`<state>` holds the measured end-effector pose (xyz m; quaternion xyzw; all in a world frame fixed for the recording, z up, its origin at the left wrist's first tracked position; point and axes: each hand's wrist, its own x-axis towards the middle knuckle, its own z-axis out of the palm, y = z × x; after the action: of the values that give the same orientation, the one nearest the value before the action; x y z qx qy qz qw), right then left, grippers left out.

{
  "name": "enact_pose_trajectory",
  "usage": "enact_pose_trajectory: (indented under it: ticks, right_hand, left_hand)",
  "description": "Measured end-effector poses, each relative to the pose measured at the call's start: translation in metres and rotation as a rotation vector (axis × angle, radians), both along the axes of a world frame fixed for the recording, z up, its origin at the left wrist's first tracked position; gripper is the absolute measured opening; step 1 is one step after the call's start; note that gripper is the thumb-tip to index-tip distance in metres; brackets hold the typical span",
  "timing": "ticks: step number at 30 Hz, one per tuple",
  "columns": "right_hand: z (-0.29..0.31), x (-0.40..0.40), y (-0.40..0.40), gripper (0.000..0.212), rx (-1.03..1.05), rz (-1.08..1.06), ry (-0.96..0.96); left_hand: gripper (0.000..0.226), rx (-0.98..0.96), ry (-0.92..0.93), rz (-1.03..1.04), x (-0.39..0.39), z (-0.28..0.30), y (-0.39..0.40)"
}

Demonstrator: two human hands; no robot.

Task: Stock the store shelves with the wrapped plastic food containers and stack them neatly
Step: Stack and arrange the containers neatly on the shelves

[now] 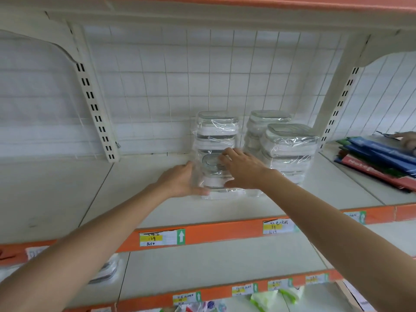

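Observation:
A low wrapped pack of clear plastic food containers point(213, 176) sits on the white shelf point(139, 188) at centre. My left hand point(180, 179) lies flat against its left side, fingers straight. My right hand point(242, 168) rests on its top and right side, fingers spread over the lid. Directly behind it stands a taller wrapped stack point(217, 131). Two more wrapped stacks stand to the right, one in front point(290, 145) and one behind point(262, 122).
Blue and red flat packages point(378, 158) lie on the shelf section at right, with another person's hand point(408, 139) on them. Slotted uprights point(94, 109) frame the bay. Orange price strips point(202, 235) edge the shelves. Another wrapped container point(105, 273) lies on the lower shelf.

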<state>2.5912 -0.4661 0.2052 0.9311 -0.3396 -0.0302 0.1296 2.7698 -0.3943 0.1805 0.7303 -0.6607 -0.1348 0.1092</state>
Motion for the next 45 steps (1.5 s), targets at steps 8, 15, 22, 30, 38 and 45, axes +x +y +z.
enact_pose_trajectory:
  ticks: [8, 15, 22, 30, 38, 45]
  right_hand:
    - [-0.007, 0.042, 0.024, 0.055, -0.067, 0.274, -0.039]
    - [-0.036, 0.075, 0.058, 0.045, -0.048, 0.387, -0.030]
    - [-0.043, 0.091, 0.098, 0.043, 0.029, 0.322, -0.063]
    - [-0.063, 0.104, 0.194, 0.038, 0.075, 0.367, -0.095]
    - [-0.109, 0.100, 0.259, 0.051, 0.276, 0.314, 0.086]
    - [-0.133, 0.107, 0.254, 0.055, 0.351, 0.250, 0.131]
  left_hand:
    - [0.049, 0.015, -0.431, 0.013, 0.028, -0.010, 0.045]
    - [0.037, 0.018, -0.579, 0.060, 0.053, -0.018, 0.091]
    - [0.033, -0.090, -0.557, 0.089, 0.075, -0.025, 0.145]
    - [0.030, -0.077, -0.538, 0.111, 0.094, -0.045, 0.252]
    - [0.035, -0.028, -0.478, 0.146, 0.088, -0.082, 0.331]
    - [0.034, -0.021, -0.442, 0.124, 0.087, -0.107, 0.336]
